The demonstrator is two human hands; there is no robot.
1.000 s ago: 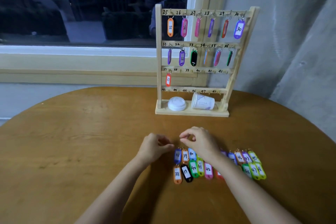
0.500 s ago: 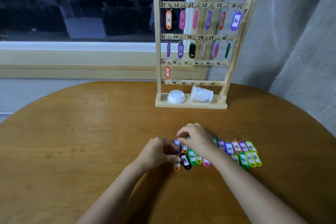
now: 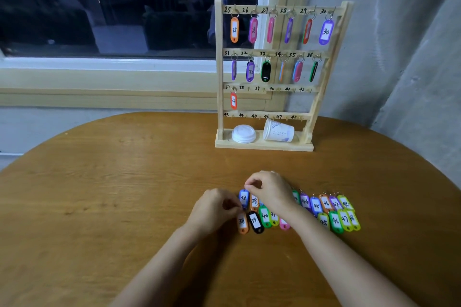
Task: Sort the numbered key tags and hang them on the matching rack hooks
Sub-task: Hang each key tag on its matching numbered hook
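A wooden key rack [image 3: 219, 75] stands at the table's far side. Tags fill hooks 25 to 36, and a red tag 37 [image 3: 233, 100] hangs alone on the third row. Several coloured numbered tags lie in two rows near me. My left hand [image 3: 214, 209] pinches the ring of the orange tag 38 [image 3: 242, 222], which lies on the table. My right hand [image 3: 269, 189] pinches the top of the blue tag 38 [image 3: 243, 197]. A black tag 39 [image 3: 255, 221] lies beside the orange one. My right forearm hides some tags.
A white cup lid [image 3: 243, 133] and a paper cup [image 3: 279, 130] on its side rest on the rack's base. The round wooden table [image 3: 104, 202] ends near a window sill at the back and a grey wall to the right.
Both hands dropped from just above the tag rows onto their left end. The left hand moved right to the orange tag 38, and the right hand closed on the blue tag 38.
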